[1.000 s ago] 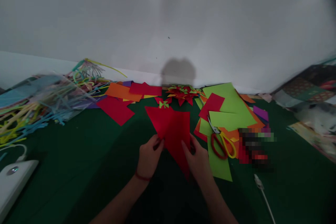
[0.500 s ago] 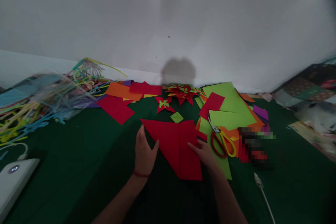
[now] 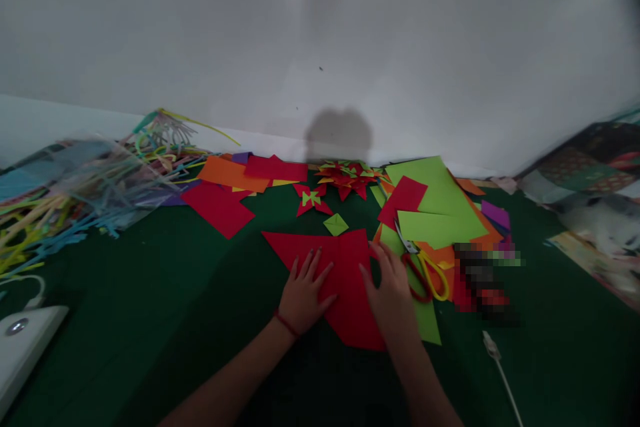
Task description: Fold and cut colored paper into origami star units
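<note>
A red sheet of paper (image 3: 345, 293) lies on the dark green tabletop, its left side a slanted, pointed flap and a crease running down its middle. My left hand (image 3: 306, 290) rests flat on the left part of the sheet, fingers spread. Along the right edge of the paper is my right hand (image 3: 390, 283), its thumb on the sheet and its fingers apart from the thumb. Just beyond the sheet sits a small folded green paper square (image 3: 335, 225). Scissors (image 3: 425, 270) with red and yellow handles lie right of my right hand.
Red paper flowers (image 3: 313, 200) and a layered one (image 3: 346, 177) stand at the back. Green sheets (image 3: 425, 190) and orange scraps lie right, more coloured paper (image 3: 220, 208) left. Bagged pipe cleaners (image 3: 110, 180), a white device (image 3: 30, 340) and a cable (image 3: 503, 367) lie around.
My left hand has moved right from the sheet's left edge onto its surface and flattened out. My right hand has turned more upright at the right edge. The sheet has barely shifted.
</note>
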The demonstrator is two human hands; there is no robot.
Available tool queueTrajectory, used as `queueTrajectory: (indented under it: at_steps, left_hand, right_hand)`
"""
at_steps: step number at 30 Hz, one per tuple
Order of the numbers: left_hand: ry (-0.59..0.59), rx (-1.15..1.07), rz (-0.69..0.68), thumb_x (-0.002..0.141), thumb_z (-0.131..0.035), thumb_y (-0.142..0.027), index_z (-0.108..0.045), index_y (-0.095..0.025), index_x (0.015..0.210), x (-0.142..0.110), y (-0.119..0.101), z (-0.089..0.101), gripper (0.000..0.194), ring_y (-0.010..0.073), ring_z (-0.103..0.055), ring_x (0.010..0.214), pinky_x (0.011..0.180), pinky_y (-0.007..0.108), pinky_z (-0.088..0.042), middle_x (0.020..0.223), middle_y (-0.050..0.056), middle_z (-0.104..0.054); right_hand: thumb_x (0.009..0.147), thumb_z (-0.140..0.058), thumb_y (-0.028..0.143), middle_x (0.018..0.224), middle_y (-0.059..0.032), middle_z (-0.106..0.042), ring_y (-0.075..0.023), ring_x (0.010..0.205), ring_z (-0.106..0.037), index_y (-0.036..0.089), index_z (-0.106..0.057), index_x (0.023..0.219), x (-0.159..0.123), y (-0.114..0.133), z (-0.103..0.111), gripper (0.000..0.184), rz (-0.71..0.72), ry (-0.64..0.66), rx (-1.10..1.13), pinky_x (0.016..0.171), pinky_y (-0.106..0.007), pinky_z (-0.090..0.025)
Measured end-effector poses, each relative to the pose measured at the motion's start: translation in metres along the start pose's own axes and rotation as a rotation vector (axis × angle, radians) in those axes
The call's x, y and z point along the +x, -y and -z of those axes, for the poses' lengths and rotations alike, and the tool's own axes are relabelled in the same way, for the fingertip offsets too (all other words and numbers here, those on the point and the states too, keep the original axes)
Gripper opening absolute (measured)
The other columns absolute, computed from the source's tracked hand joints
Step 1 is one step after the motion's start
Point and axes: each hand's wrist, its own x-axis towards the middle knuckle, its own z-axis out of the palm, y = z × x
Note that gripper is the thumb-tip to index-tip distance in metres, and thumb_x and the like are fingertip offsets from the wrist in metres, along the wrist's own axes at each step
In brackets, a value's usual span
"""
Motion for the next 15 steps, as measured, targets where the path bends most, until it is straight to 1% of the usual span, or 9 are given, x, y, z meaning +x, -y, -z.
queueTrajectory:
  at_steps: [1, 2, 4, 6, 7, 9, 11, 13, 15]
  left_hand:
    - [-0.004, 0.004, -0.005, 0.082, -0.038, -0.053, -0.02, -0.027, 0.137, 0.0, 0.0, 0.0, 0.064, 0.0298, -0.015, 0.131, 0.101, 0.052, -0.018, 0.145, 0.009, -0.017]
    - [-0.006, 0.012, -0.013, 0.082, -0.038, -0.05, -0.021, -0.027, 0.137, -0.001, 0.0, 0.0, 0.062, 0.0292, -0.015, 0.131, 0.102, 0.051, -0.018, 0.145, 0.009, -0.02]
    - [-0.005, 0.037, -0.033, 0.084, -0.038, -0.043, -0.024, -0.026, 0.136, -0.001, -0.002, 0.001, 0.057, 0.0281, -0.016, 0.131, 0.103, 0.051, -0.016, 0.143, 0.008, -0.025]
    - [0.0, 0.061, -0.055, 0.084, -0.039, -0.035, -0.025, -0.026, 0.136, -0.001, -0.003, 0.002, 0.055, 0.0277, -0.017, 0.131, 0.103, 0.051, -0.014, 0.142, 0.007, -0.027]
    - [0.002, 0.069, -0.063, 0.083, -0.04, -0.033, -0.025, -0.027, 0.136, -0.001, -0.003, 0.002, 0.055, 0.0277, -0.017, 0.131, 0.103, 0.052, -0.014, 0.142, 0.006, -0.027]
    - [0.004, 0.07, -0.063, 0.082, -0.041, -0.032, -0.025, -0.026, 0.136, -0.002, -0.003, 0.001, 0.057, 0.0278, -0.016, 0.132, 0.103, 0.051, -0.015, 0.143, 0.006, -0.025]
    - [0.0, 0.056, -0.047, 0.082, -0.041, -0.034, -0.027, -0.024, 0.136, -0.002, -0.002, 0.0, 0.056, 0.0272, -0.014, 0.132, 0.103, 0.049, -0.017, 0.144, 0.008, -0.023]
    - [-0.009, 0.034, -0.027, 0.082, -0.041, -0.039, -0.029, -0.023, 0.135, -0.002, 0.0, -0.001, 0.056, 0.0272, -0.015, 0.132, 0.102, 0.048, -0.018, 0.144, 0.008, -0.021]
    - [-0.022, 0.013, -0.013, 0.082, -0.041, -0.045, -0.031, -0.024, 0.134, -0.002, 0.001, -0.001, 0.057, 0.0276, -0.016, 0.132, 0.102, 0.048, -0.018, 0.145, 0.008, -0.02]
  right_hand:
    - [0.083, -0.044, 0.027, 0.134, -0.0103, -0.038, -0.0241, 0.123, -0.035, 0.02, -0.044, 0.124, -0.002, 0.014, -0.002, 0.042, 0.05, 0.021, -0.012, 0.098, -0.043, -0.034]
    - [0.085, -0.041, 0.026, 0.137, -0.0089, -0.034, -0.0226, 0.125, -0.032, 0.02, -0.045, 0.124, -0.005, 0.028, -0.006, 0.04, 0.1, 0.079, -0.012, 0.1, -0.041, -0.033]
    - [0.087, -0.037, 0.027, 0.138, -0.0071, -0.034, -0.021, 0.128, -0.028, 0.02, -0.045, 0.125, -0.007, 0.051, -0.02, 0.039, 0.176, 0.204, -0.007, 0.101, -0.04, -0.032]
    - [0.088, -0.035, 0.032, 0.138, -0.0073, -0.034, -0.0224, 0.13, -0.024, 0.019, -0.04, 0.129, -0.007, 0.062, -0.037, 0.043, 0.191, 0.326, -0.038, 0.101, -0.042, -0.031]
    - [0.088, -0.033, 0.035, 0.138, -0.0084, -0.035, -0.0234, 0.13, -0.023, 0.017, -0.039, 0.13, -0.006, 0.063, -0.045, 0.046, 0.164, 0.365, -0.064, 0.102, -0.044, -0.029]
    - [0.089, -0.031, 0.038, 0.139, -0.0113, -0.033, -0.0263, 0.13, -0.021, 0.014, -0.038, 0.131, -0.004, 0.056, -0.058, 0.049, 0.078, 0.426, -0.143, 0.102, -0.047, -0.026]
    - [0.089, -0.028, 0.037, 0.14, -0.0126, -0.031, -0.0282, 0.13, -0.021, 0.013, -0.038, 0.131, -0.002, 0.042, -0.064, 0.049, 0.01, 0.448, -0.227, 0.101, -0.049, -0.023]
    - [0.089, -0.028, 0.031, 0.141, -0.011, -0.029, -0.0276, 0.131, -0.019, 0.015, -0.039, 0.131, -0.001, 0.025, -0.065, 0.046, 0.003, 0.457, -0.298, 0.101, -0.047, -0.023]
    - [0.089, -0.028, 0.028, 0.141, -0.0097, -0.03, -0.0264, 0.13, -0.021, 0.017, -0.038, 0.131, 0.0, 0.01, -0.064, 0.045, 0.046, 0.467, -0.332, 0.1, -0.045, -0.025]
